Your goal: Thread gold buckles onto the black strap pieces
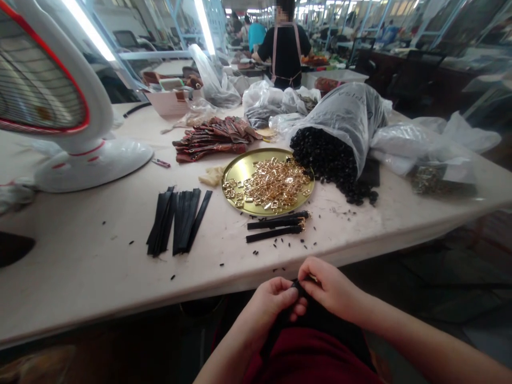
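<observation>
Just off the table's front edge, above my lap, both hands meet over a black strap (295, 285). My left hand (274, 298) is closed on it, thumb on top. My right hand (326, 285) pinches at the strap's end, with a small glint of gold by its fingers; the exact piece is hidden. On the table ahead, a few black straps (275, 233) lie with gold fittings at their right ends. Behind them a round gold tray (243, 164) bears a heap of small gold buckles (278, 184). More plain black straps (186, 221) lie to the left in loose bundles.
A clear plastic bag (346, 106) spills small black pieces (324, 154) beside the tray. Folded brown patterned pieces (216, 136) lie behind it. A white fan (94, 162) stands at left. Small black bits dot the table (100, 277). Another person (286, 50) stands farther back.
</observation>
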Tool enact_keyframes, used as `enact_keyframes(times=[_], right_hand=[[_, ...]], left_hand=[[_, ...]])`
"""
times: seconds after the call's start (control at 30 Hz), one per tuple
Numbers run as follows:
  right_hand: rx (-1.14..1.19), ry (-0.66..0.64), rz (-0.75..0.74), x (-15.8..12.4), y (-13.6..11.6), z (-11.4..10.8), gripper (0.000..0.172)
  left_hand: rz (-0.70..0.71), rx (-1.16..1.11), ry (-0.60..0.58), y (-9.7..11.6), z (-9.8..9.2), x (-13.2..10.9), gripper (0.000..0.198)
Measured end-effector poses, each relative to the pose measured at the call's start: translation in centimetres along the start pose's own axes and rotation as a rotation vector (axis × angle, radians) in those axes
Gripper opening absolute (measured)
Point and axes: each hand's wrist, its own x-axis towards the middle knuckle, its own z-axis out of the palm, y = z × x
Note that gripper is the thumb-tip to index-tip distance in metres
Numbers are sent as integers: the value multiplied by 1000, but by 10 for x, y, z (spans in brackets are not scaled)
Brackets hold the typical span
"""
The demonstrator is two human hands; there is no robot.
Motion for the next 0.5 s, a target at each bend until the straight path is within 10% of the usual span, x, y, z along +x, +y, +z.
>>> enact_keyframes(times=[0.5], right_hand=[[-85, -96, 10, 21, 13, -3, 10]], left_hand=[[-7, 216, 53, 9, -16, 20, 13]])
